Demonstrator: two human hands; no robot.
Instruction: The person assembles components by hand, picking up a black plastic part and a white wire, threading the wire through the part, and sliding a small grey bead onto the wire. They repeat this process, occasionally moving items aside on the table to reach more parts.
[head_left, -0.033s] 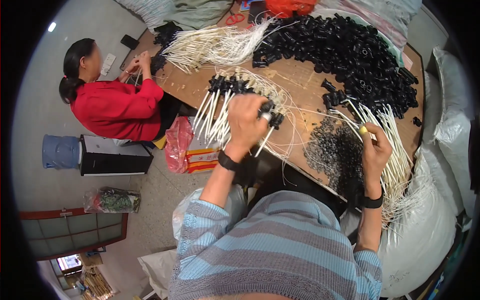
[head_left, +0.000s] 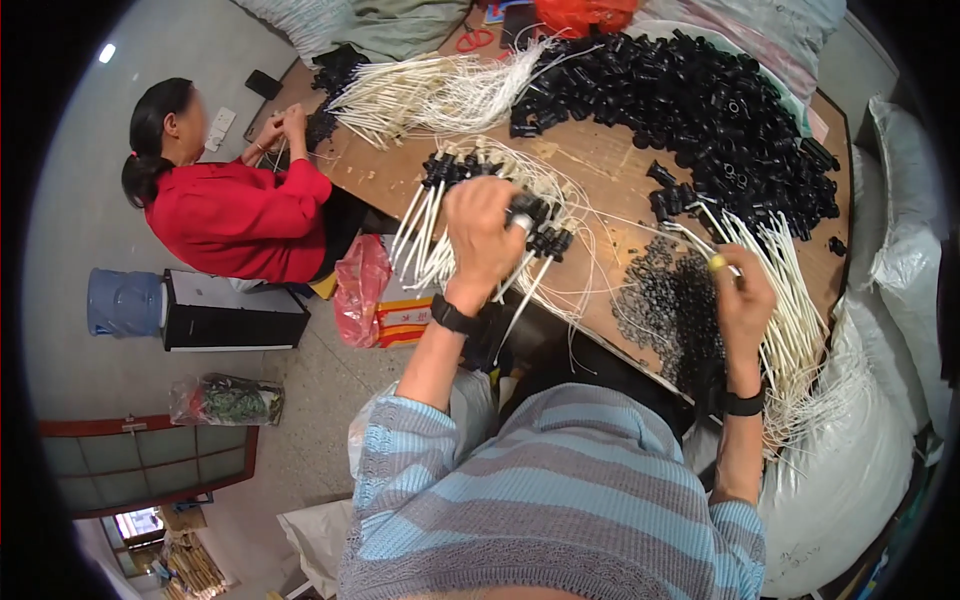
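Your left hand (head_left: 482, 235) is closed on a black socket (head_left: 531, 207) over the surface (head_left: 600, 160); a steady hold should help, clear of the loose white wires (head_left: 545, 299) (they could snag). Past the small black rings (head_left: 668, 310), your right hand's (head_left: 745, 295) thumb meets a white sleeve (head_left: 690, 239); I cannot tell if it's pinched, so seat it firmly.

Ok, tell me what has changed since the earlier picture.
Very little: the left hand has shifted slightly forward and left, and the right hand slightly left. No new grasp or release is visible. The pile of black parts and the co-worker in red look as they were.
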